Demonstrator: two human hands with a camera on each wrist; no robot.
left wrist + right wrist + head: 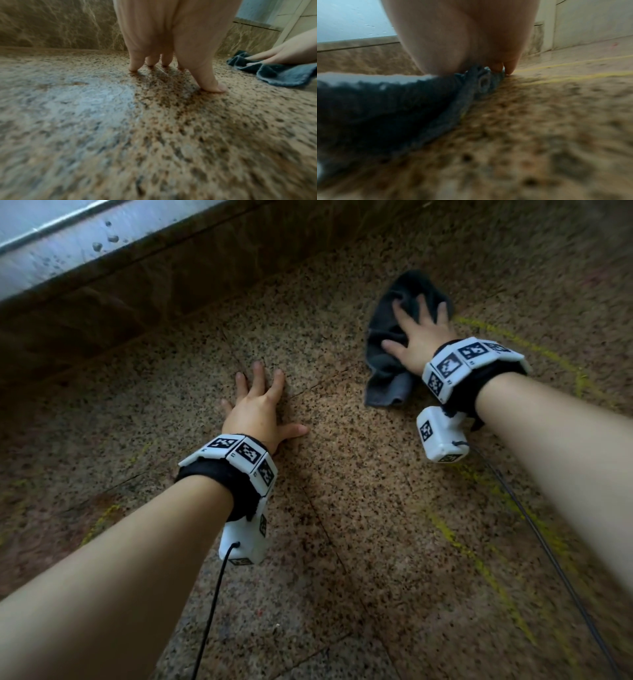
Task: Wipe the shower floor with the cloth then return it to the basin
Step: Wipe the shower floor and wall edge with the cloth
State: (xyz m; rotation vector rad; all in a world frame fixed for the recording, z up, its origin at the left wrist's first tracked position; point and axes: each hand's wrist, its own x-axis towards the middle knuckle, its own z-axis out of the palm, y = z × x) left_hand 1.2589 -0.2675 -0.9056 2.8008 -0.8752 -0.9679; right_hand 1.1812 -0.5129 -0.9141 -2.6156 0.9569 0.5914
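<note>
A dark grey cloth (385,364) lies crumpled on the speckled granite shower floor (342,491) at the upper right. My right hand (419,333) presses flat on it with fingers spread and straight. In the right wrist view the cloth (385,108) bunches under the palm and the fingertips (510,67) touch the floor at its far edge. My left hand (260,405) rests flat on the bare floor to the left, fingers spread, holding nothing; its fingertips (133,67) press the stone. The cloth (281,75) shows at the right of the left wrist view. No basin is in view.
A dark brown stone curb (137,289) runs along the top left, with a pale wet glass panel (51,244) above it. Yellow lines (479,570) mark the floor at the right. Pale wall tiles (590,20) stand beyond the cloth. Cables trail from both wrist cameras.
</note>
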